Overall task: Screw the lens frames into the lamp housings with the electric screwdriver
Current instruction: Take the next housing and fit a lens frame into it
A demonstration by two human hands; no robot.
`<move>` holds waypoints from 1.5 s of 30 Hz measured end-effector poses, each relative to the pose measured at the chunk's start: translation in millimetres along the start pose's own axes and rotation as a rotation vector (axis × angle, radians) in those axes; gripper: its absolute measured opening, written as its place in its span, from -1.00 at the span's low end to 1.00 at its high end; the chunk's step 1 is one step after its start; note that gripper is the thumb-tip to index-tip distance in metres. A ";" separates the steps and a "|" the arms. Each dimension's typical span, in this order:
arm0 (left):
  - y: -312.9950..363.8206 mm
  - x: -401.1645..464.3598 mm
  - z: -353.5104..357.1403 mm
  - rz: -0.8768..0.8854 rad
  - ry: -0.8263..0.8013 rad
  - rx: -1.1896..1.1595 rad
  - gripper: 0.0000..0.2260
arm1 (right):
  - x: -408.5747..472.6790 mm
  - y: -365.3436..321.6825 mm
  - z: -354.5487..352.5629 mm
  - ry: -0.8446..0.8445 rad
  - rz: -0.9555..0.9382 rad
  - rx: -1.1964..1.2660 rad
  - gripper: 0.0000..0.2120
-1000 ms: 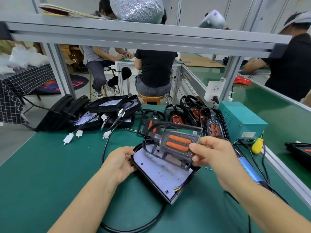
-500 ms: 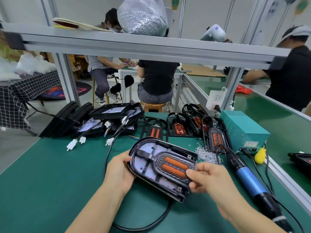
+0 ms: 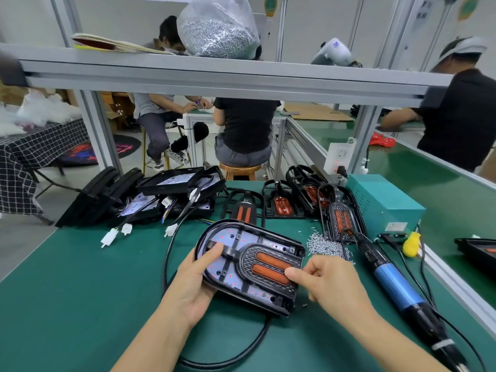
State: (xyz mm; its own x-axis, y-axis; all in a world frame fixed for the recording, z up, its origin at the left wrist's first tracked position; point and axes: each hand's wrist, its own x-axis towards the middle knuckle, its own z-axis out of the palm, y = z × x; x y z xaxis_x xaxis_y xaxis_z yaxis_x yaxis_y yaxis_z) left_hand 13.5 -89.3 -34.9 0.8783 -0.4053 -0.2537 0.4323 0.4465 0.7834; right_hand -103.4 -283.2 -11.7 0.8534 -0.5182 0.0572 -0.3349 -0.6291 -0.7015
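Note:
A black lamp housing (image 3: pixel 284 304) lies on the green mat in front of me, its pale LED board facing up. A black lens frame (image 3: pixel 265 253) with two orange lenses sits inside it. My left hand (image 3: pixel 197 280) grips the housing's left edge, thumb pressed on the frame's crossbar. My right hand (image 3: pixel 327 281) is at the frame's right end, thumb touching the orange lens, fingers curled. The blue electric screwdriver (image 3: pixel 394 283) lies on the mat to the right, untouched. A pile of loose screws (image 3: pixel 326 244) lies just behind the housing.
Several spare lens frames (image 3: pixel 279 202) stand at the back, with stacked housings and white connectors (image 3: pixel 171 194) to the left. A teal power box (image 3: pixel 381 202) sits at right. A shelf beam crosses overhead carrying a bag of screws (image 3: pixel 218 28). Other workers sit and stand beyond the bench.
The lens frame, held above the housing by my right hand a second ago, now sits seated inside it. The housing has turned flatter, and my left thumb has come onto the frame.

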 end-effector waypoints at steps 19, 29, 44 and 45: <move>6.4 -2.9 6.4 -0.046 -0.069 0.061 -0.53 | 5.5 10.4 2.9 -0.264 0.133 0.692 -0.64; 11.8 9.1 2.0 -0.086 -0.011 0.149 -0.54 | 3.7 7.6 9.7 -0.280 0.111 0.598 -0.82; 3.6 32.3 -0.9 0.140 0.149 0.724 -0.91 | 11.4 84.1 -89.2 0.026 0.198 -0.678 -0.71; 4.9 30.7 -0.8 0.197 0.156 0.845 -0.90 | 10.0 89.5 -93.5 -0.005 0.247 -0.719 -0.71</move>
State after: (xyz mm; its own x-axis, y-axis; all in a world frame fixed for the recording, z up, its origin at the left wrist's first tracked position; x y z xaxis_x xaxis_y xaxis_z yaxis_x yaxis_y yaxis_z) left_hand 42.7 -98.9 -39.3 0.9656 -0.2420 -0.0956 0.0283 -0.2678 0.9631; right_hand -162.3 -398.9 -7.5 0.7208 -0.6916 -0.0460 -0.6931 -0.7185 -0.0581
